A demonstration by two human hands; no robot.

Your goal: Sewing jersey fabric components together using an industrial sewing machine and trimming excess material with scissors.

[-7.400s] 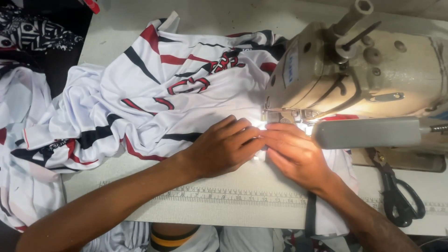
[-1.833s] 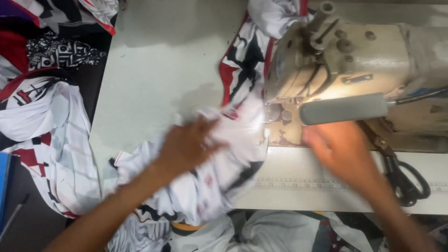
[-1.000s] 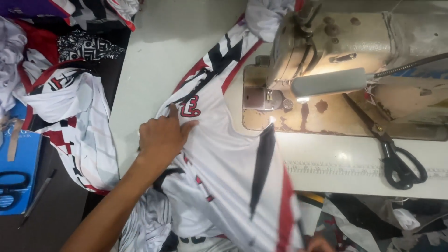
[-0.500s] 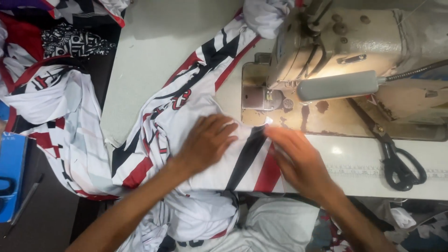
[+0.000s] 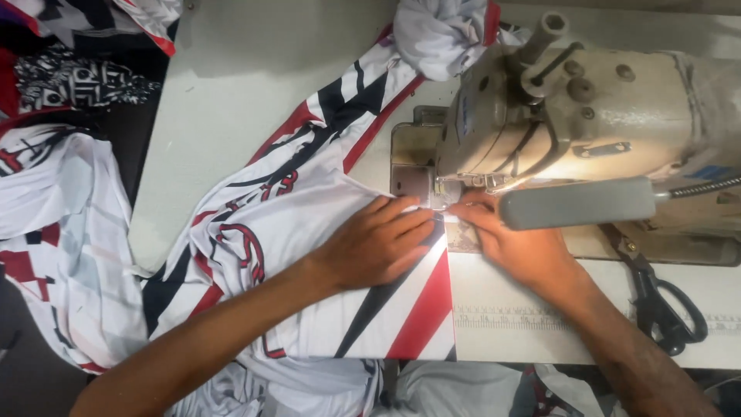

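Two hands, left [image 5: 376, 251] and right [image 5: 515, 245], flat, pressing one jersey [image 5: 309, 232] by one sewing machine [image 5: 587, 116]

The sewing machine [image 5: 587, 131] hides its needle (at twelve o'clock from the right hand [image 5: 521, 247]); the scissors [image 5: 664, 305] lie half-shadowed.

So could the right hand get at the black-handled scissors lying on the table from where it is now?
Probably yes. The black-handled scissors lie on the white table just beside the right forearm, with bare tabletop between and nothing on them. The right hand is pressed on the white, red and black garment and would have to let go.
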